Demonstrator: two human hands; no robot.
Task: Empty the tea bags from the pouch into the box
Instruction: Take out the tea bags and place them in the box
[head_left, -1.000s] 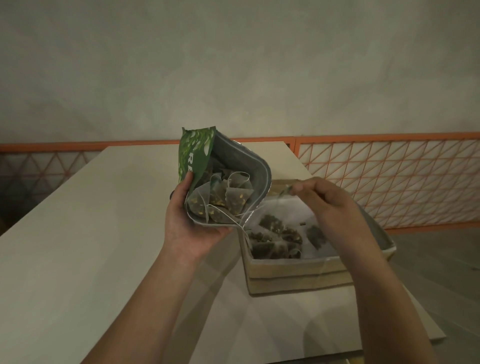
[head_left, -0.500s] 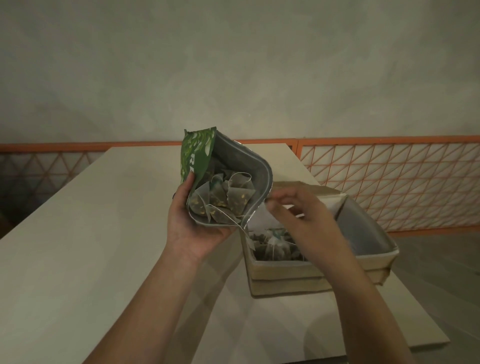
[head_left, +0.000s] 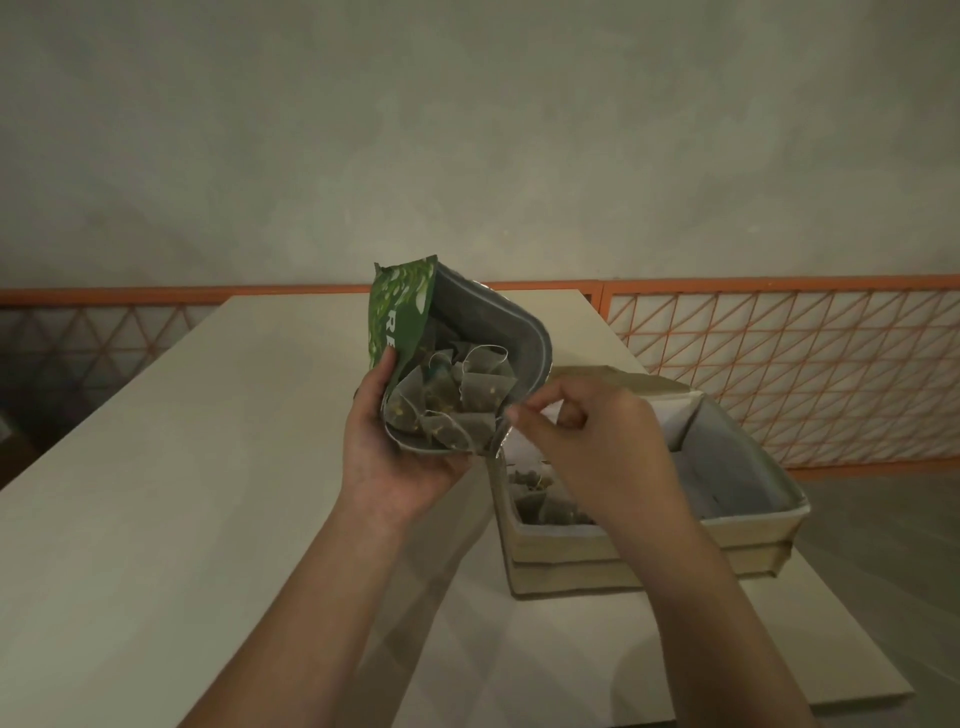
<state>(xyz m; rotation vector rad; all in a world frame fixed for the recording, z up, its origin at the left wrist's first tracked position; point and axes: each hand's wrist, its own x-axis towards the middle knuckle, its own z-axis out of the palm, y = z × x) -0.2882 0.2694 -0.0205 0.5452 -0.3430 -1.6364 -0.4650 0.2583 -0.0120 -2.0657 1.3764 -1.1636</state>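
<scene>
Right fingers: the right hand (head_left: 587, 441) has its fingertips (head_left: 519, 415) pinched together at the near lip of the pouch; whether they grasp the lip, a string or a bag cannot be told.
Left fingers: the left hand (head_left: 395, 457) cups the pouch from below and behind, thumb pressed on the green front face, fingers curled under the base.
Pouch: the pouch (head_left: 410, 317) is held above the table, just left of the box, tilted with its mouth gaping toward the camera; green printed outside with white lettering, silver-grey lining inside.
Bags in pouch: a cluster of translucent pyramid tea bags (head_left: 457, 395) with dark leaf and yellowish specks, thin white strings looping over them.
Box: the box (head_left: 649, 540) is a tan cardboard carton with a pale liner, standing on the table near its right edge.
Bags in box: several tea bags (head_left: 540, 499) lie at its left end, partly hidden by the right wrist.
Table: pale table (head_left: 182, 493).
Behind: orange lattice railing (head_left: 779, 364), plain wall.
</scene>
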